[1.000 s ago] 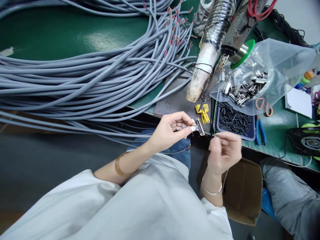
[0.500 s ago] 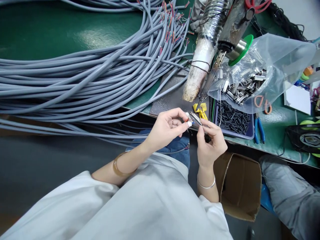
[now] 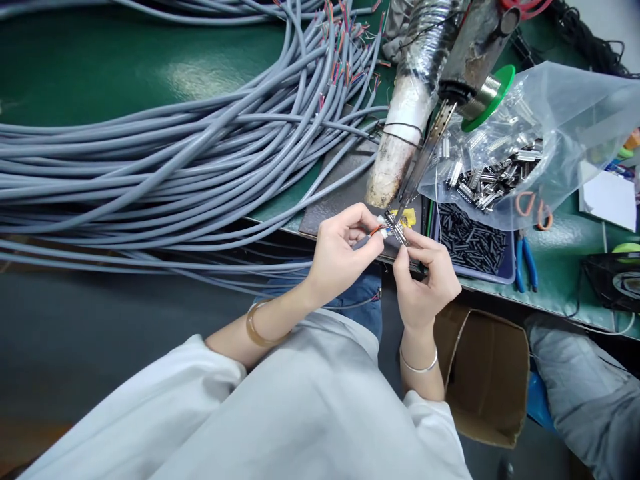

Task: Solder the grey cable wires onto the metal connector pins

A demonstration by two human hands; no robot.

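My left hand point(image 3: 343, 250) is closed on the end of a grey cable, its thin coloured wires point(image 3: 377, 230) showing between thumb and fingertips. A small metal multi-pin connector point(image 3: 397, 230) is pinched in the fingertips of my right hand point(image 3: 425, 277), tilted, with its pin row facing the wires. The soldering iron point(image 3: 423, 160) points down from its mount, and its tip meets or nearly meets the connector; I cannot tell whether they touch. Behind the connector lies a yellow object point(image 3: 410, 217), partly covered.
A thick bundle of grey cables point(image 3: 200, 153) fills the left. A foil-wrapped duct point(image 3: 400, 133) and a solder spool point(image 3: 487, 100) stand behind my hands. To the right are a bag of connectors point(image 3: 565, 127), a tray of black tubes point(image 3: 470, 243), pliers point(image 3: 526, 263) and a cardboard box point(image 3: 493, 380).
Both hands have moved slightly up toward the soldering iron, bringing the wires and connector to its tip. The connector now covers more of the yellow object.
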